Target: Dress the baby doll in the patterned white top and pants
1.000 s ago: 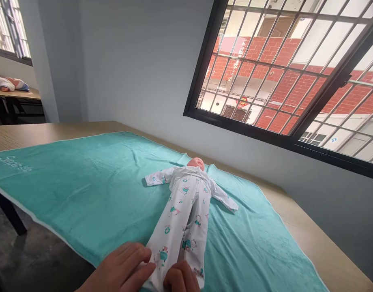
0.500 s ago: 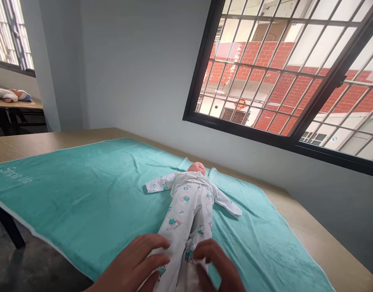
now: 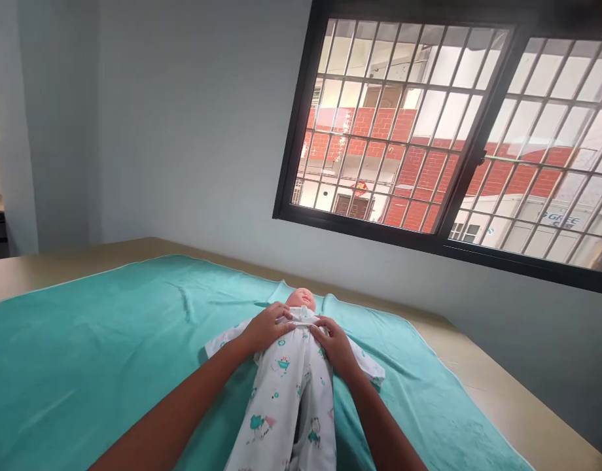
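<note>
A baby doll (image 3: 301, 299) lies on its back, head toward the wall, dressed in a white printed top (image 3: 372, 367) and matching trousers (image 3: 286, 386). My left hand (image 3: 267, 326) is at one side of the doll's waist, thumb and fingers closed on the trousers' waistband. On the other side, my right hand (image 3: 334, 341) grips the same band, thumb toward the middle. Between the hands the waistband runs across the doll's belly. Both sleeves spread outward, partly covered by my hands and forearms.
A turquoise blanket (image 3: 119, 340) with light wrinkles lies under the doll. It covers much of a wooden table (image 3: 502, 392) that stands against a grey wall (image 3: 193, 144). A barred window (image 3: 379, 131) is above the table on the right.
Both hands have moved forward from the doll's lower trouser legs up to its waist, and their fingers have closed at the waistband. The view has turned a little to the right.
</note>
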{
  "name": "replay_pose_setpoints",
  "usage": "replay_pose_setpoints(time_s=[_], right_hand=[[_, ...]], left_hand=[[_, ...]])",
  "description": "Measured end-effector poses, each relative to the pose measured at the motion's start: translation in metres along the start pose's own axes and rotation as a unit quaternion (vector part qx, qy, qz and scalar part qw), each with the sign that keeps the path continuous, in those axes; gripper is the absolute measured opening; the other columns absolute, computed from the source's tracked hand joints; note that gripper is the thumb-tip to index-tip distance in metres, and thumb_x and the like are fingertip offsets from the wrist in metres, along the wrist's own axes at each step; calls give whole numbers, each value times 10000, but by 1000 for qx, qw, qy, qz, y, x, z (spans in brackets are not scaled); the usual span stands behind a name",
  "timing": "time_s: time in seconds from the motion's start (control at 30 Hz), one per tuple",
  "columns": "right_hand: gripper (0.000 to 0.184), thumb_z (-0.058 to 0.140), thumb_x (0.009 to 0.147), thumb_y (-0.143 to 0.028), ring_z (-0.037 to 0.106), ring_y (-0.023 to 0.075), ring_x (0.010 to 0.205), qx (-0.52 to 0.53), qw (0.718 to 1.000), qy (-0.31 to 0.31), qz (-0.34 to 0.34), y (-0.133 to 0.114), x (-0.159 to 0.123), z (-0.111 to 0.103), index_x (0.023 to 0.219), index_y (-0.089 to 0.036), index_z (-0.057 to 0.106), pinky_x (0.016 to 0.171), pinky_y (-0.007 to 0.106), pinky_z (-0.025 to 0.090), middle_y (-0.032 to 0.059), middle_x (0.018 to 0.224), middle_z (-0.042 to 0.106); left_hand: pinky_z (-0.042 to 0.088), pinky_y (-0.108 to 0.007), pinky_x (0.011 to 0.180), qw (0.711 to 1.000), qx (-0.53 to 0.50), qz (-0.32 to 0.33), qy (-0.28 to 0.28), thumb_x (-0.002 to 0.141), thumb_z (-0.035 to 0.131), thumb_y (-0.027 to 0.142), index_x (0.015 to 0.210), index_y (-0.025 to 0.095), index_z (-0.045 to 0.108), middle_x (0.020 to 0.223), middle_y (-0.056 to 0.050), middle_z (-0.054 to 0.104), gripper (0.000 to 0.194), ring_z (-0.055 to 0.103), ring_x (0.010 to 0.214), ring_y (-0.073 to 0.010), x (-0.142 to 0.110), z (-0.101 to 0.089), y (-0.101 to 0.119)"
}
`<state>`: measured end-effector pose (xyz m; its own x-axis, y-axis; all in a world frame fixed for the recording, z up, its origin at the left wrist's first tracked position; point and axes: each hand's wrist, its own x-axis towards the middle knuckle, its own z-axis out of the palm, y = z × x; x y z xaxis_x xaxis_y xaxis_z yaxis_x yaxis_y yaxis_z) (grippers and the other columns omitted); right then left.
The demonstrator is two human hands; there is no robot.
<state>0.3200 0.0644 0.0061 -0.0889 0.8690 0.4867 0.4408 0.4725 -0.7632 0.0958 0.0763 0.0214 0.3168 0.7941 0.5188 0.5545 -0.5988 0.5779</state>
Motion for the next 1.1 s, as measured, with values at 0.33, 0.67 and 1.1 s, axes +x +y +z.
replay_pose_setpoints(time_s=[0.33,0.67,1.1], right_hand=[[325,549,834,-492,612,224,851,-24,996,63,52,20,2,8,706,-207,641,805,328,458,45,866,678],[244,592,813,-440,563,211,846,-82,992,93,22,18,-11,-10,869,-206,634,778,315,435,45,902,633],[324,495,868,-490,534,194,721,-88,993,77,20,20,-12,-17,708,-221,576,692,305,411,24,747,624]], left_hand=[[430,-342,822,996,24,-74,51,938,403,372,894,203,610,978,-69,659,270,591,934,-232,9,17,-9],[448,-308,802,995,45,-75,-53,845,500,404,969,204,649,935,-44,663,279,587,944,-226,11,-20,-12],[315,-276,577,980,128,-96,-122,858,436,341,805,216,500,730,4,582,150,489,648,-170,11,-50,13]])
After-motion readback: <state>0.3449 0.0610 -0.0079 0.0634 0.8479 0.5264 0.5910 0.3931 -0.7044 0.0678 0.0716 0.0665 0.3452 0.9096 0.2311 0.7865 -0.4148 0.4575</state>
